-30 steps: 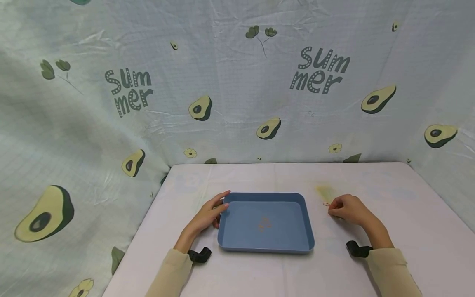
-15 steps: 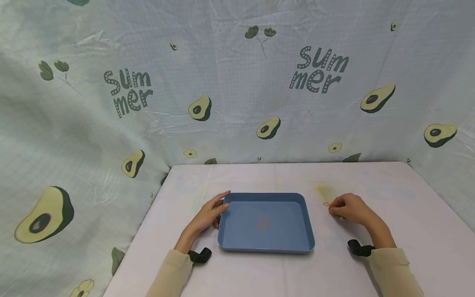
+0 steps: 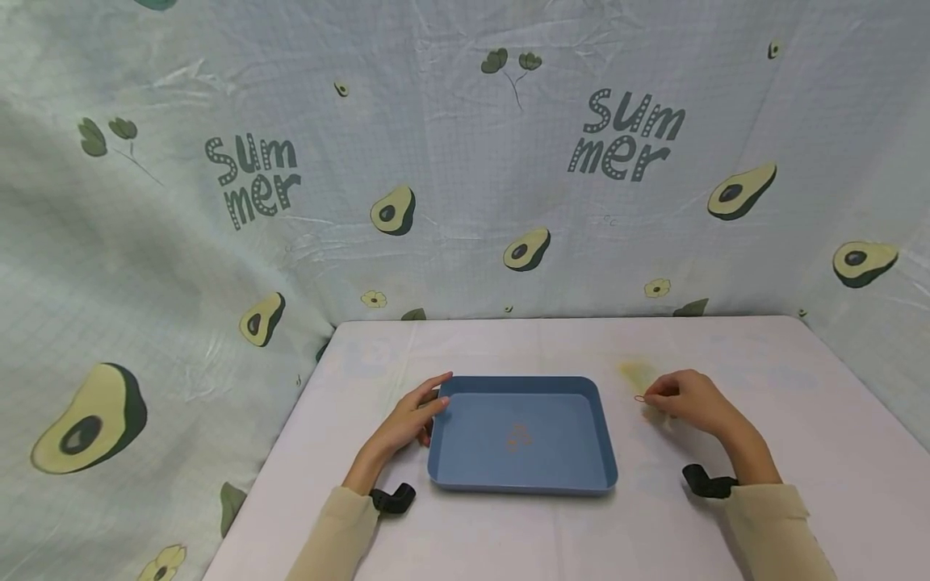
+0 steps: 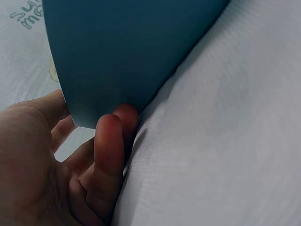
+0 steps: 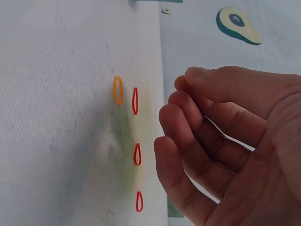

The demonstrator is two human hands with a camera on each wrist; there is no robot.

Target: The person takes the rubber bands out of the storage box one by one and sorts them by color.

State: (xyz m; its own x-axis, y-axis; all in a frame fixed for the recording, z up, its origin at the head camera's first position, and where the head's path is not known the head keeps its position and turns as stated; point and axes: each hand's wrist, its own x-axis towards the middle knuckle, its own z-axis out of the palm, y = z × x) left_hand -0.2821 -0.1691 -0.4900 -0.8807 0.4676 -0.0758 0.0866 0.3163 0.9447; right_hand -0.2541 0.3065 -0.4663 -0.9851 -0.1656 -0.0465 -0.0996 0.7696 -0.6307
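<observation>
My left hand (image 3: 402, 421) grips the left side of a shallow blue tray (image 3: 525, 489); its thumb reaches over the rim. In the left wrist view, its fingers (image 4: 109, 141) press against the tray's outer wall (image 4: 117, 56). Several small, thin orange-looking loops (image 3: 519, 436) lie inside the tray. Just above the table to the right hovers my right hand (image 3: 690, 399), its thumb and fingertips close together with nothing visible between them. Beside it in the right wrist view lie an orange rubber band (image 5: 118, 90) and three red rubber bands, one of them a middle rubber band (image 5: 137, 154).
A pale cloth covers the table (image 3: 508, 537), with a faint yellow print (image 3: 638, 375) near the right hand. Behind and at the left hangs a curtain (image 3: 450, 145) printed with avocados.
My right hand has lifted slightly and shifted a little to the right, away from the table surface. The left hand and the tray have stayed in place.
</observation>
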